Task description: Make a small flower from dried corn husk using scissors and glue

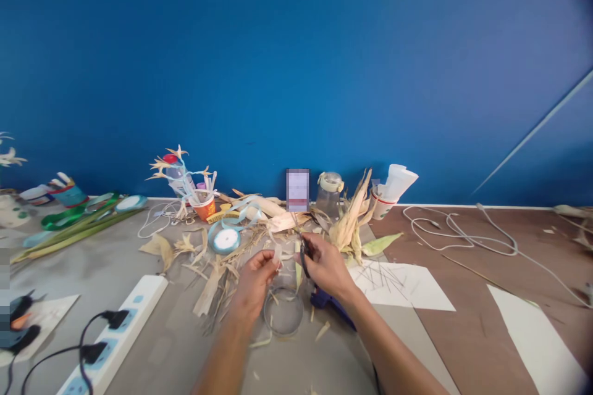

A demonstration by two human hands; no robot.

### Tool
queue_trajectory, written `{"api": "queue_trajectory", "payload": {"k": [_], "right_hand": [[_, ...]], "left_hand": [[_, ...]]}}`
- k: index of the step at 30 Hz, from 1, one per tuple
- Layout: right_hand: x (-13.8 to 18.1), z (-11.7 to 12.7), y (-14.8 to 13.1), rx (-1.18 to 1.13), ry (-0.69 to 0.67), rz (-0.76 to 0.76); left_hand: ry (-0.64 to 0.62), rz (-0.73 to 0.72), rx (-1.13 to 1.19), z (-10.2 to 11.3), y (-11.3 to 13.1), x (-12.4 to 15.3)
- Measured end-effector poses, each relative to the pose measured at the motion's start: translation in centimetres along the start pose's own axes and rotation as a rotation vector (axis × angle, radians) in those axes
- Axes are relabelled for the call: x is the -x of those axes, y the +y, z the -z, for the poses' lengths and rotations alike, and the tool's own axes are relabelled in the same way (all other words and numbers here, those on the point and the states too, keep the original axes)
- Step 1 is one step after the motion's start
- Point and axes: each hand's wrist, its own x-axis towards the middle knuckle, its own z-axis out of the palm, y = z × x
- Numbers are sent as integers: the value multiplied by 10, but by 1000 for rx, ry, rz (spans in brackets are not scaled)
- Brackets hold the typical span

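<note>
My left hand point(257, 276) pinches a small pale piece of corn husk point(277, 255) between thumb and fingers. Black-handled scissors point(304, 257) are in my right hand point(328, 266), with their blades pointing up and away, just right of the husk piece. Below and between my hands a clear round ring point(265, 315) lies on the table. Partly covered by my right forearm is a dark blue tool point(324, 300), whose kind I cannot make out. Dried corn husks point(345, 225) stand and lie beyond my right hand, and husk scraps point(210, 290) are strewn left of my left hand.
A light-blue ribbon spool point(226, 239) and an orange cup point(204, 208) with husk flowers stand at left. Along the blue partition point(259, 74) are a phone point(297, 190), a lidded jar point(330, 194) and a paper cup point(383, 205). Thin wires lie on white paper point(428, 290). A power strip point(132, 315) lies front left.
</note>
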Motion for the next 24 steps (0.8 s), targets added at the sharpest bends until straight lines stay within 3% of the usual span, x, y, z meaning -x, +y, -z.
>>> {"api": "queue_trajectory", "payload": {"k": [4, 8, 24], "right_hand": [[6, -2, -11, 35, -204, 23], [12, -8, -21, 19, -316, 34], [17, -24, -18, -76, -338, 56]], "left_hand": [[-20, 49, 247, 2, 6, 0], [2, 71, 342, 3, 8, 0], [3, 94, 431, 5, 5, -2]]}}
